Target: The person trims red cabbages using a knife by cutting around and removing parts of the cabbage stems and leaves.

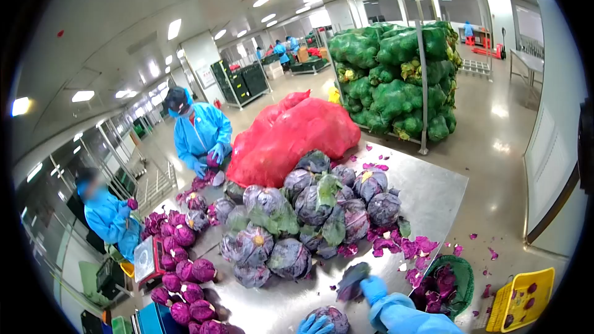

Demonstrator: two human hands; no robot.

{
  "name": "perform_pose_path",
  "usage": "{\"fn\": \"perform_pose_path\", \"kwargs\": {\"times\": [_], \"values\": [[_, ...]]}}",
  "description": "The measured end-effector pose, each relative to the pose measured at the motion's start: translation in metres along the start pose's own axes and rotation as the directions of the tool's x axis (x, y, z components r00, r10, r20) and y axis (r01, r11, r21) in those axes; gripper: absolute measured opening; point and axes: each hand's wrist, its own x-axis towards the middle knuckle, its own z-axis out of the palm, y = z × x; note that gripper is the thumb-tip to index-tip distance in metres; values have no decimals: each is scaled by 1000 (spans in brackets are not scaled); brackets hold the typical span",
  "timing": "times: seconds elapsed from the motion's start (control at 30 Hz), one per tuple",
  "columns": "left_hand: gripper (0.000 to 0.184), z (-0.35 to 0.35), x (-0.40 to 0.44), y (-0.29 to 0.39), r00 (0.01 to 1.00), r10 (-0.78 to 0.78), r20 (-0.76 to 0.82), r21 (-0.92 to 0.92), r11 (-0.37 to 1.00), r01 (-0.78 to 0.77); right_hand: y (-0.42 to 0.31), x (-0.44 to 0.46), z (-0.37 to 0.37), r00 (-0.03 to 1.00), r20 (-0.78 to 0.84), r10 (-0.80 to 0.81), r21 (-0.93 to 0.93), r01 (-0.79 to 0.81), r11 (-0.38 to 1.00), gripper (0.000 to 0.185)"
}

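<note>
My right hand [374, 288], in a blue glove, is closed on a loose dark cabbage leaf [352, 281] above the steel table [433, 179]. At the bottom edge my left hand [314, 324], also gloved, rests with its fingers on a red cabbage [334, 317]. Beyond my hands lies a heap of untrimmed red cabbages [289, 258] with dull outer leaves. To the left, bright purple cabbages [203, 270] line the table's edge. A green mesh bag [463, 284] with purple leaves in it is beside my right sleeve.
A red sack [291, 136] lies on the table's far side. Two people in blue gowns [201, 130] [111, 216] work at the left. A scale [145, 260] stands there. Behind is a rack of green sacks [396, 80]; a yellow basket [523, 300] stands at lower right.
</note>
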Motion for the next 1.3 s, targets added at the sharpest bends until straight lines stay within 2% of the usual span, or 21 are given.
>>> {"fn": "perform_pose_path", "kwargs": {"times": [0.03, 0.1, 0.17, 0.23, 0.27, 0.3, 0.37, 0.43, 0.5, 0.57, 0.6, 0.63, 0.67, 0.7, 0.73, 0.77, 0.83, 0.9, 1.07, 1.17, 1.3], "values": [[56, 2, -13, 4, 998, -62, -1, -21, 998, 62, 12, 2, -18, 991, -132, 4, -60, -12, 998, 39], [71, 12, -33, 12, 944, -215, -250, -143, 973, 184, 27, 5, -66, 909, -404, 106, 87, -77, 993, 39], [78, 3, -29, 18, 859, -366, -358, -290, 918, 271, 37, 2, -119, 902, -408, 144, -25, -168, 985, 40], [82, -5, -17, 19, 741, -589, -323, -299, 806, 510, 61, -3, -151, 888, -440, 131, -105, -196, 975, 38], [86, -31, 11, 28, 643, -764, -57, -313, 625, 715, 68, -9, -165, 882, -451, 138, -156, -230, 961, 38], [84, -30, 20, 31, 636, -747, -193, -266, 664, 699, 77, -14, -174, 881, -451, 139, -208, -255, 944, 37], [105, 11, -2, -18, 644, -672, -365, -116, 719, 685, 103, -22, -186, 857, -480, 190, -252, -341, 906, 40], [102, 7, -10, -41, 710, -658, -250, -103, 748, 656, 92, -44, -202, 810, -454, 372, -327, -540, 776, 63], [94, -6, -15, -50, 744, -652, -148, -252, 752, 609, 77, -68, -204, 727, -596, 341, -273, -583, 765, 76], [68, -27, 7, -41, 752, -656, -67, -446, 694, 565, 96, -63, -193, 680, -725, 107, -269, -423, 865, 75], [67, -24, 10, -39, 771, -630, -92, -499, 699, 512, 88, -68, -186, 686, -721, -99, -344, -230, 910, 70], [73, -30, 18, -35, 817, -574, -62, -250, 801, 544, 73, -73, -180, 663, -691, -288, -405, -24, 914, 66], [88, -34, 20, -27, 773, -634, 32, -164, 759, 630, 58, -77, -167, 712, -600, -364, -324, 200, 925, 62], [108, -25, 12, -24, 733, -679, -27, 7, 733, 680, 38, -83, -150, 738, -527, -423, -182, 388, 904, 58], [115, -28, 15, -20, 692, -722, 30, -1, 692, 722, 4, -97, -137, 935, -325, -143, 80, 178, 981, 57], [122, -31, 17, -20, 664, -744, 72, -11, 665, 746, -23, -109, -117, 990, -64, 127, 273, -105, 956, 56], [126, -26, 10, -28, 645, -760, 76, 15, 648, 761, -17, -124, -62, 953, 35, -300, 180, 289, 940, 49], [130, -20, 6, -33, 656, -750, 85, 18, 660, 751, -52, -148, -41, 920, 270, -284, 10, 292, 956, 35], [135, -32, 10, -45, 723, -660, 205, -18, 736, 677, -65, -162, -3, 831, 330, -448, 8, 472, 881, 24], [134, -51, 5, -46, 681, -668, 298, 63, 726, 685, -61, -152, 3, 770, 402, -496, 33, 529, 848, 25], [124, -36, -2, -41, 629, -758, 172, -111, 620, 777, -76, -157, 0, 683, 476, -554, -12, 635, 773, 20]]}}
